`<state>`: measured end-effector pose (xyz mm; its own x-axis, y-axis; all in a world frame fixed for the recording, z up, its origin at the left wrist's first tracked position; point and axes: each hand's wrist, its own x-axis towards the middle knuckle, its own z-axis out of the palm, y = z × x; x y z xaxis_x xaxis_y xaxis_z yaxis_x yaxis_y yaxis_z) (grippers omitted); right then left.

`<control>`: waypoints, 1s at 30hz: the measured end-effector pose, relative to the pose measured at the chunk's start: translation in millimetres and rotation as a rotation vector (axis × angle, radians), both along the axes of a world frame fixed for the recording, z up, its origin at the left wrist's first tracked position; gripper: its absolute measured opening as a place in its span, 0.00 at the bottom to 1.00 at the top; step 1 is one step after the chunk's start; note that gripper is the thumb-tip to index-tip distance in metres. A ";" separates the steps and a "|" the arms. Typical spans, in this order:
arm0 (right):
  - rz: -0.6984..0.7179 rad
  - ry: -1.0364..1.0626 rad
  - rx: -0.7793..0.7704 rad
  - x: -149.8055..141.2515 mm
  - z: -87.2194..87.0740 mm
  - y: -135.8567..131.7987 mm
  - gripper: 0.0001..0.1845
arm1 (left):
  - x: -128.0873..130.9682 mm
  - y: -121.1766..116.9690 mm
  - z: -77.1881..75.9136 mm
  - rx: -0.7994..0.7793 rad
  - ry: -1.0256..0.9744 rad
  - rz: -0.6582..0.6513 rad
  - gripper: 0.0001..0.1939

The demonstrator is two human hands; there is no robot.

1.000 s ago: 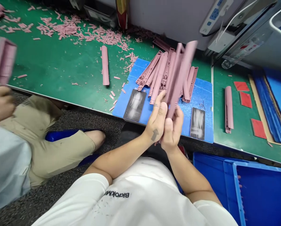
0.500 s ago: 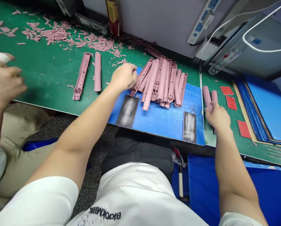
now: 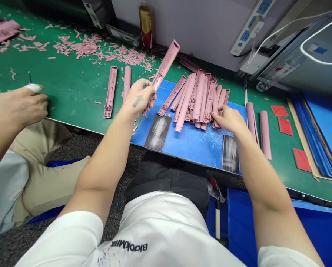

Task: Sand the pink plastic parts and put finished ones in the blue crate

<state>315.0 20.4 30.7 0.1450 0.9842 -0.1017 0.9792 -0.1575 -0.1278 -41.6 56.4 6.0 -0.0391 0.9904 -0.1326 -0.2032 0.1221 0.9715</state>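
Note:
My left hand is closed round the lower part of a long pink plastic half-shell, raised at a slant with its hollow side showing. Beneath and to the right, a pile of similar pink shells lies on a blue mat. At the pile's right end, my right hand pinches the near end of a pink shell, its fingertips partly hidden. Two pink shells lie apart on the green table right of the mat. Left of my left hand are a hollow-side-up shell and a rounded one.
A co-worker's hand rests at the table's left. Pink scraps cover the back of the green table. Dark patches mark the mat. Red squares and blue sheets lie right; a bottle stands behind.
My left hand has lifted a pink shell from the pile's left side. My right hand has left the two shells on the right and moved left to the pile.

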 end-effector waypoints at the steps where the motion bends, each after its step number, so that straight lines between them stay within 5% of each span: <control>1: -0.013 0.001 0.013 2.4 0.0 -2.1 0.26 | -1.6 -15.3 4.1 0.026 -0.065 0.007 0.16; 4: -0.043 0.041 0.082 11.8 4.7 -18.2 0.21 | 4.1 -56.6 14.9 0.063 -0.262 0.030 0.21; 7: -0.113 0.319 0.267 9.1 6.2 -57.4 0.19 | 25.0 -89.2 18.3 0.028 -0.434 0.057 0.19; 10: -0.111 0.775 0.547 -28.0 -8.3 -107.0 0.25 | 58.7 -113.2 13.0 0.017 -0.489 0.017 0.21; 13: 0.024 1.070 0.657 -89.5 -30.4 -136.9 0.30 | 92.0 -131.2 3.8 0.077 -0.432 -0.117 0.21; 16: 0.127 1.191 0.646 -133.3 -44.3 -139.2 0.31 | 110.2 -144.2 -3.1 0.147 -0.368 -0.166 0.15; 19: 0.135 1.243 0.625 -142.1 -49.1 -135.2 0.31 | 112.9 -151.1 -6.6 0.126 -0.352 -0.139 0.11; 24: 0.086 1.202 0.608 -139.2 -58.3 -137.9 0.35 | 114.9 -157.2 -7.2 0.140 -0.275 -0.150 0.17; 30: 0.145 1.229 0.823 -150.7 -69.8 -150.0 0.28 | 137.7 -169.0 -6.8 0.260 -0.242 -0.151 0.35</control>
<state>164.3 -129.6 -39.1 0.2811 0.8230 0.4935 0.1958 0.4543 -0.8691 96.0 -112.6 -0.8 0.1117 0.9844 0.1360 -0.4291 -0.0757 0.9001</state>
